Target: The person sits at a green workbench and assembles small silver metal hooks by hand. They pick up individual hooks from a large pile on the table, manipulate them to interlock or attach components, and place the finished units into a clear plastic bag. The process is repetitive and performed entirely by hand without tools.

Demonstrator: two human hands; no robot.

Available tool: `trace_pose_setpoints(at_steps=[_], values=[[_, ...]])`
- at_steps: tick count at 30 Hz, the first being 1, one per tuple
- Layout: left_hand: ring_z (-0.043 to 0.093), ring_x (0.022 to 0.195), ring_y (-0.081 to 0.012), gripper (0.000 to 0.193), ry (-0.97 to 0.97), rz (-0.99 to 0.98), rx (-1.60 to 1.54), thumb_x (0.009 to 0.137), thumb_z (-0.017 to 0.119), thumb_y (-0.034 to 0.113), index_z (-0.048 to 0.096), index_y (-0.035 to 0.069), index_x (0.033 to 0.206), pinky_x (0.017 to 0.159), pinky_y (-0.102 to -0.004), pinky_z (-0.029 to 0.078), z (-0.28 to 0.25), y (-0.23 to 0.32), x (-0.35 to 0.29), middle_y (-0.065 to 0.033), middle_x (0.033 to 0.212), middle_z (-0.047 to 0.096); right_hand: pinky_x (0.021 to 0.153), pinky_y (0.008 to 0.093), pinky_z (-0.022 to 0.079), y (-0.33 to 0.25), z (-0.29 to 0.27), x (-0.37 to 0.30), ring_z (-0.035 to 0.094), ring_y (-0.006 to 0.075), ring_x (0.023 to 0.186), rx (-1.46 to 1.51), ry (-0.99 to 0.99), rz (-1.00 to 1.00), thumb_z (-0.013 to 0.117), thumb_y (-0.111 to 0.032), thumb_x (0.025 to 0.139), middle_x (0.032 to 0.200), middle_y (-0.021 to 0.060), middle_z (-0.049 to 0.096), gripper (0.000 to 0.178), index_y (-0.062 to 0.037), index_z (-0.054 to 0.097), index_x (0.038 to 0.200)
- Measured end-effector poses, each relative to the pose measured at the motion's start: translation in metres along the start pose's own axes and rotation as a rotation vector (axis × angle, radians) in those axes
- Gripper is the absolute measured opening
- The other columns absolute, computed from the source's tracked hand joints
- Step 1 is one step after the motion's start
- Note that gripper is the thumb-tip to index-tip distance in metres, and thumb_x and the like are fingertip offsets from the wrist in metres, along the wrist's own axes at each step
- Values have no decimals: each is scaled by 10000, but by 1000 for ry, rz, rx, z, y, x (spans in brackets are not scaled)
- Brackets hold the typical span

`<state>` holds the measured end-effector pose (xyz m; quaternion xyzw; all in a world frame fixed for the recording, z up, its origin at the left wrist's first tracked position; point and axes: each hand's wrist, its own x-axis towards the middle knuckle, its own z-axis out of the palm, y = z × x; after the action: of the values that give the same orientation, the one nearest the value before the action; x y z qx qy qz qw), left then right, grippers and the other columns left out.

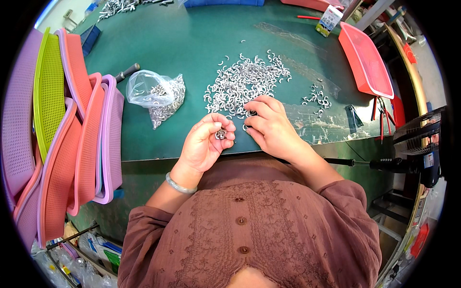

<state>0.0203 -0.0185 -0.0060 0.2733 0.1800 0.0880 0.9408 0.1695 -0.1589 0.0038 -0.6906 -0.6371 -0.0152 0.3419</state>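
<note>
1. Head view: A person in a brown buttoned top (242,216) works at a green surface (182,43), both hands near its close edge.
2. The left hand (204,141), palm turned up, pinches a small round metal part (221,134) between thumb and bent fingers. A pale bracelet (180,184) circles the wrist.
3. The right hand (271,125) bends over the near edge of a heap of curved metal pieces (242,86), fingers curled and slightly apart; whether they grip a piece cannot be told.
4. Left of the heap sits a clear plastic bag (165,96) of similar pieces; to its right lies a smaller scatter of pieces (318,100).
5. Purple, coral and green perforated baskets (113,139) crowd the left side, while a pink basket (352,60) stands at far right, near a small carton (329,21).
</note>
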Motion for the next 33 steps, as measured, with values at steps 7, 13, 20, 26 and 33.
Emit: trace_pose_setpoints(at_steps=[7, 13, 20, 26, 33], values=[[577, 697, -141, 68, 84, -24, 97, 900, 513, 93, 546, 37, 920, 600, -254, 493, 6, 0, -1, -79, 850, 600, 913, 432, 381, 5, 3, -2, 480, 302, 1090, -21, 23, -19, 644, -36, 702, 1081, 101, 573, 117, -29, 648, 819], [571, 668, -121, 63, 126, -32, 168, 898, 528, 102, 561, 49, 897, 574, -244, 490, 9, 0, -1, -54, 816, 602, 912, 439, 381, 0, 2, 5, 475, 313, 1097, -23, 4, -32, 629, -45, 707, 1085, 108, 573, 97, -27, 645, 801], [570, 658, -117, 57, 146, -53, 236, 897, 546, 104, 566, 51, 908, 556, -232, 472, 11, 1, -1, -53, 803, 602, 921, 440, 376, 4, 5, 10, 470, 318, 1105, -44, -46, -74, 628, -57, 715, 1089, 108, 575, 74, -23, 632, 780], [547, 621, -105, 87, 202, -116, 389, 907, 550, 134, 569, 50, 916, 519, -216, 433, 21, 4, 0, -35, 766, 588, 918, 434, 380, -4, 0, 15, 476, 306, 1107, 65, 41, -48, 635, -54, 734, 1077, 94, 583, 58, -29, 623, 784], [546, 614, -91, 114, 124, -154, 348, 916, 562, 166, 589, 57, 902, 511, -204, 435, 17, 1, 4, -19, 750, 589, 909, 425, 385, -2, 1, 16, 485, 301, 1088, 92, 98, -58, 659, -53, 714, 1068, 83, 582, 113, -44, 627, 822]])
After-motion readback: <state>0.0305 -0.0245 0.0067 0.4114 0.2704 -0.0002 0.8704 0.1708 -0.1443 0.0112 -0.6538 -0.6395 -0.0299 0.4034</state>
